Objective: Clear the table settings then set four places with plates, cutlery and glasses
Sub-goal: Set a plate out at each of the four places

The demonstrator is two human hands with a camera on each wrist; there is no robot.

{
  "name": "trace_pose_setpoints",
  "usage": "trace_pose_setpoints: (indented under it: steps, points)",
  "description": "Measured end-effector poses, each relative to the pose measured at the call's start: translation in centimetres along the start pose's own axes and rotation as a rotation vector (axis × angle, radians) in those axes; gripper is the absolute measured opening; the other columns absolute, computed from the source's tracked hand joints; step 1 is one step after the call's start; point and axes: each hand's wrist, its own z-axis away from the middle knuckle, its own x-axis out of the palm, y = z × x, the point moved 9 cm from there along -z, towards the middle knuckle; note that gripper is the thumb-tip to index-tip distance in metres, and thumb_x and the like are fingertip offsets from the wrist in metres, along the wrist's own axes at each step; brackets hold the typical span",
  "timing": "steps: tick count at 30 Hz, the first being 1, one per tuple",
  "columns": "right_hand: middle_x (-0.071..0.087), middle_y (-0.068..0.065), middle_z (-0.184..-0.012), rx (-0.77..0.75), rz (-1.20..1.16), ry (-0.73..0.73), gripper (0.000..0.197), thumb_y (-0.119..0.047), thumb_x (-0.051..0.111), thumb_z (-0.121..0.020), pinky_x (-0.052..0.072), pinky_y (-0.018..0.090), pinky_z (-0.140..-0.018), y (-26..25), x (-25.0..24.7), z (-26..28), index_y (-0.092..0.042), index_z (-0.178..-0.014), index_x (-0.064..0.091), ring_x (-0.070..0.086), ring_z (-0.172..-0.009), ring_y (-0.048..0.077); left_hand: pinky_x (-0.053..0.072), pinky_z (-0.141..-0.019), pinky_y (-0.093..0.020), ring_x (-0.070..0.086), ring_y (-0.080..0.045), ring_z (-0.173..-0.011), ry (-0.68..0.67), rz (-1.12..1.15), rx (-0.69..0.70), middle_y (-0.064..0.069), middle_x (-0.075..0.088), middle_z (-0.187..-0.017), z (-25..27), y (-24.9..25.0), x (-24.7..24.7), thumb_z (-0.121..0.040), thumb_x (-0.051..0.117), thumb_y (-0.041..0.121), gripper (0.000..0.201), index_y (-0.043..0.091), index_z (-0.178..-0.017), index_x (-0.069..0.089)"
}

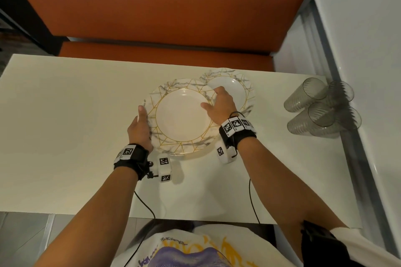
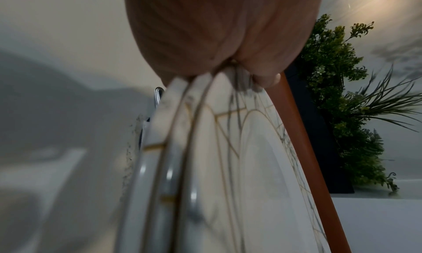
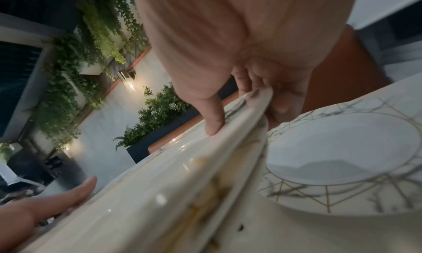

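Observation:
A stack of three marble-patterned plates (image 1: 182, 115) with gold lines sits between my hands at the middle of the white table (image 1: 65, 125). My left hand (image 1: 141, 128) grips the stack's left rim; the left wrist view shows the three rims (image 2: 182, 148) pinched under my palm. My right hand (image 1: 219, 104) grips the right rim, with the thumb (image 3: 213, 119) on top and the fingers curled under. The stack (image 3: 160, 193) seems to be slightly off the tabletop. One more matching plate (image 1: 234, 86) lies flat on the table just behind my right hand, partly overlapped by the stack.
Several ribbed clear glasses (image 1: 321, 108) lie on their sides in a pile at the table's right edge, by the wall. An orange bench (image 1: 162, 6) runs along the far side. No cutlery shows.

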Motion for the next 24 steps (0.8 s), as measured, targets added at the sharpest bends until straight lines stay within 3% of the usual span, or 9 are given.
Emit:
trace_pose_setpoints:
  steps: [2,5,10,15,19,22,24]
  points:
    - [0.059,0.015,-0.131,0.044,-0.017,0.029,0.065,-0.030,0.072,-0.092,0.048,0.034,-0.090,0.7,-0.6,0.5,-0.011,-0.142,0.037,0.060,-0.119,0.032,0.051,-0.098,-0.041,0.059,-0.037,-0.129,0.029,-0.046,0.053,-0.015,0.062,-0.139,0.3,0.5,-0.6,-0.104,0.044,0.062,0.068,0.011,-0.146,0.055]
    - [0.063,0.015,-0.124,0.133,-0.097,0.136,0.057,-0.022,0.069,-0.094,0.047,0.032,-0.082,2.7,-2.1,1.7,-0.009,-0.141,0.040,0.063,-0.112,0.032,0.048,-0.096,-0.032,0.058,-0.023,-0.124,0.035,-0.027,0.089,-0.003,0.061,-0.132,0.7,0.7,-1.9,-0.106,0.050,0.051,0.059,0.010,-0.148,0.053]
    - [0.054,0.007,-0.120,0.356,-0.361,0.285,0.053,-0.020,0.062,-0.097,0.044,0.030,-0.082,10.4,-3.2,6.9,-0.015,-0.145,0.039,0.054,-0.098,0.024,0.049,-0.105,-0.033,0.059,-0.020,-0.122,0.060,-0.087,0.157,-0.007,0.062,-0.142,-0.1,0.8,-4.8,-0.103,0.054,0.054,0.063,0.011,-0.150,0.053]
    - [0.061,0.009,-0.118,0.543,-0.468,0.443,0.045,-0.020,0.062,-0.097,0.049,0.037,-0.088,19.1,-1.3,15.2,-0.014,-0.138,0.046,0.061,-0.107,0.030,0.043,-0.094,-0.019,0.058,-0.015,-0.125,0.054,-0.151,0.284,-0.004,0.063,-0.135,0.2,1.4,-7.2,-0.108,0.048,0.048,0.055,0.007,-0.143,0.057]
    - [0.060,0.010,-0.117,0.647,-0.471,0.501,0.046,-0.018,0.060,-0.099,0.046,0.034,-0.083,23.1,1.3,20.6,-0.011,-0.140,0.043,0.058,-0.098,0.027,0.036,-0.088,-0.011,0.049,-0.009,-0.121,0.084,-0.202,0.351,-0.011,0.056,-0.148,0.4,1.2,-9.1,-0.109,0.047,0.045,0.057,0.004,-0.150,0.050]
    - [0.063,0.017,-0.124,0.684,-0.482,0.520,0.046,-0.019,0.061,-0.098,0.053,0.041,-0.088,24.6,3.4,22.8,-0.012,-0.139,0.043,0.063,-0.105,0.035,0.038,-0.086,-0.013,0.053,-0.009,-0.110,0.092,-0.228,0.383,-0.011,0.064,-0.138,0.5,0.7,-10.7,-0.109,0.046,0.046,0.053,0.006,-0.140,0.060]
    - [0.063,0.017,-0.124,0.705,-0.470,0.540,0.045,-0.020,0.061,-0.097,0.053,0.039,-0.087,25.0,4.2,23.8,-0.012,-0.138,0.043,0.064,-0.106,0.035,0.041,-0.079,-0.014,0.060,-0.015,-0.103,0.082,-0.226,0.406,-0.011,0.070,-0.125,0.5,0.4,-11.6,-0.109,0.046,0.046,0.050,0.006,-0.130,0.067]
